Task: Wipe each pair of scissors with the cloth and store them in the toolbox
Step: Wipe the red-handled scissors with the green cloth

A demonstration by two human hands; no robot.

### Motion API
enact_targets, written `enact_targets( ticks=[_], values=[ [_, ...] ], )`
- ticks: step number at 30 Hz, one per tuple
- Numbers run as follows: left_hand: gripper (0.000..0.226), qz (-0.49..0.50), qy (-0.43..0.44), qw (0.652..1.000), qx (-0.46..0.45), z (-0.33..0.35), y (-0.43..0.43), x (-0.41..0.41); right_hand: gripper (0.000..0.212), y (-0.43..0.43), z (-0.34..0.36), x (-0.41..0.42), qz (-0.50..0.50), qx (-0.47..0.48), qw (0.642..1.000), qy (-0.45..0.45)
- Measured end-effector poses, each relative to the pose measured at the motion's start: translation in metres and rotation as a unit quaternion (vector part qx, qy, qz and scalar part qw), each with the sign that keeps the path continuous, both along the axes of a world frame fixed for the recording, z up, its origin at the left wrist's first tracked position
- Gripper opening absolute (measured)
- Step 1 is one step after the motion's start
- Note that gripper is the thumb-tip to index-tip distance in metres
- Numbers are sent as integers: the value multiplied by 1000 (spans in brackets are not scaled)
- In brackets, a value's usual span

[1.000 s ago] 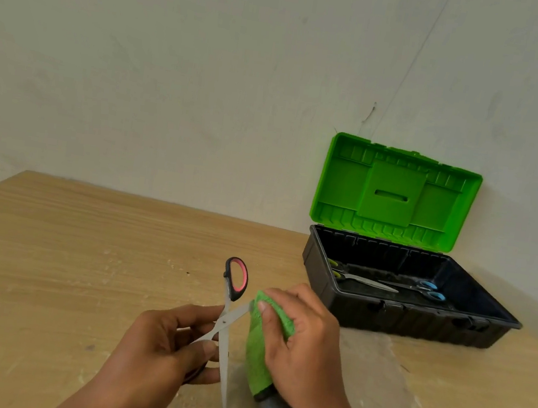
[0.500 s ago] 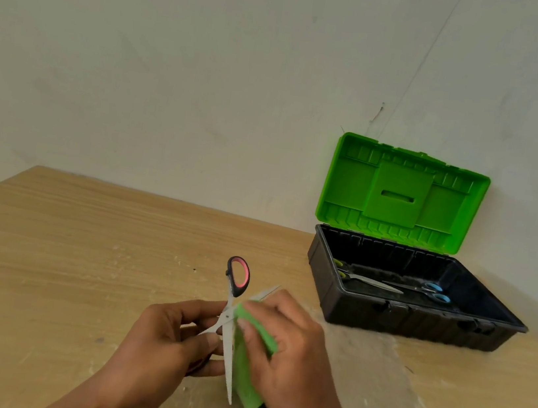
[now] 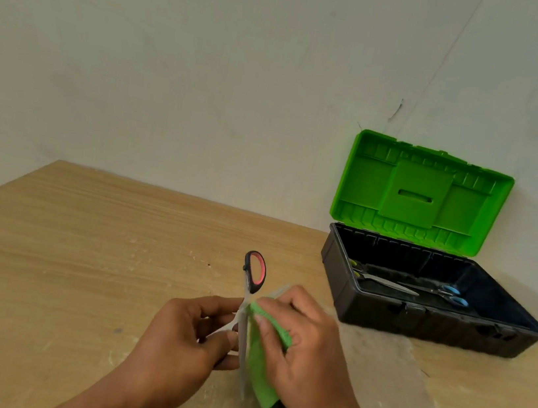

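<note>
In the toolbox [image 3: 383, 318] at right: 2 pairs stored already, yellow scissors [image 3: 384, 282] and blue scissors [image 3: 435, 291]. At lower centre: red scissors [image 3: 253, 272], blades spread, pinched by left hand [image 3: 183, 333]; cloth [image 3: 260, 365] gripped by right hand [image 3: 306, 344], fingers curled, pressed on 1 blade. Judged as wiping of pair 3, not finished. Left to do: finish wiping, put it in the toolbox. No more scissors seen on the table [image 3: 82, 246].

Second handle of red-and-black steel scissors [image 3: 249, 285] hidden in left hand [image 3: 172, 339]; blades blurred; green cloth [image 3: 258, 368] partly under right hand [image 3: 309, 351].
</note>
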State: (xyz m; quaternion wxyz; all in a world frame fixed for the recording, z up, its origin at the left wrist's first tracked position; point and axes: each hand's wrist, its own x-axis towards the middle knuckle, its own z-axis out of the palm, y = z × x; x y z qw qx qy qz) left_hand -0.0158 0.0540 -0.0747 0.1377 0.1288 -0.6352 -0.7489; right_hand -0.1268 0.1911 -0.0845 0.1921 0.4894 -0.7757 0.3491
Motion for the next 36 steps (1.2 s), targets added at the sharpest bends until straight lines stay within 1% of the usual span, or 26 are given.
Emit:
enact_targets(
  ticks=[2,3,5,7,9,11,15,18,22,25,27,29,31,33,36],
  values=[
    [36,8,-6,999,-36,-1,-1,0,23,0,1,7,30,31,999,-8],
    [36,13,-7,998,-58,-2,-2,0,22,0,2,4,15,24,1000,-8],
    [36,28,-5,992,-121,-6,-2,-2,19,1,5,-4,-48,-21,999,-9],
    [41,60,7,974,-217,-10,-1,-1,18,2,8,-2,-70,-41,997,-14],
    [49,87,23,949,-301,-10,-1,1,20,-2,8,10,-37,-21,999,-13],
    [50,106,36,932,-345,-8,-1,2,21,-4,8,16,-6,-4,1000,-17],
    [45,123,44,908,-398,-9,1,2,15,-4,8,7,-38,-19,999,-4],
    [46,122,54,908,-397,-10,0,3,19,-3,5,12,-1,9,1000,12],
    [47,121,35,924,-362,-8,-1,3,20,-4,5,13,-4,2,1000,20],
    [53,105,29,935,-336,-8,-1,3,20,-4,5,16,27,30,999,37],
    [54,103,21,940,-324,-8,-1,3,19,-2,6,12,15,33,999,32],
    [54,104,22,937,-331,-9,-1,2,18,-1,7,10,-7,27,999,35],
    [56,105,31,932,-346,-9,-1,3,15,-2,6,13,8,43,998,50],
    [60,109,35,927,-356,-8,0,3,18,-3,6,17,24,60,996,61],
    [62,111,34,923,-368,-6,0,3,16,-3,6,14,1,52,997,55]
  ],
)
